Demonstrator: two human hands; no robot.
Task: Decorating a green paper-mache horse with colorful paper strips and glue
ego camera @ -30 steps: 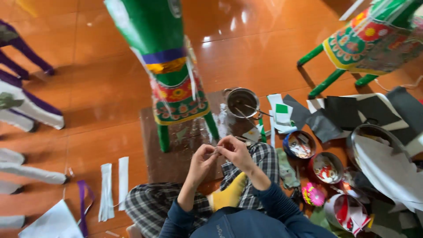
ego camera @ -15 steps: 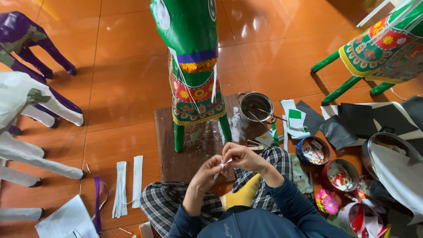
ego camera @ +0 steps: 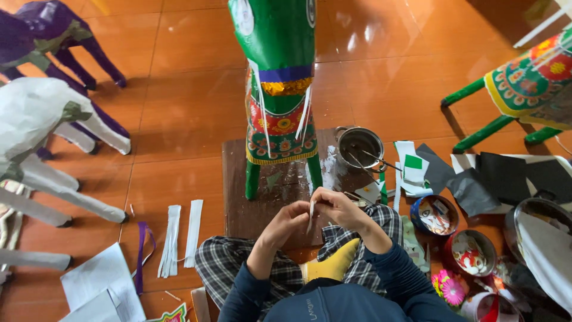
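My left hand point(ego camera: 288, 222) and my right hand point(ego camera: 335, 207) meet over my lap, pinching a thin white paper strip point(ego camera: 311, 210) between the fingertips. Just beyond them stands a green paper horse figure point(ego camera: 279, 89) with a patterned red and green saddle cloth, its legs on a brown board point(ego camera: 238, 191). I sit cross-legged in checked trousers with a yellow sock point(ego camera: 330, 267) showing.
A small metal pot point(ego camera: 359, 146) with sticks sits right of the board. Bowls of coloured cut-outs point(ego camera: 435, 214) and black paper sheets point(ego camera: 506, 176) lie at right. White strips point(ego camera: 179, 235) lie on the floor left. White point(ego camera: 36, 119) and purple point(ego camera: 47, 30) figures stand far left; another green one point(ego camera: 524, 83) top right.
The view has drifted so the horse figure and floor items sit further right and lower. Both hands stay together on the white strip, working it slightly.
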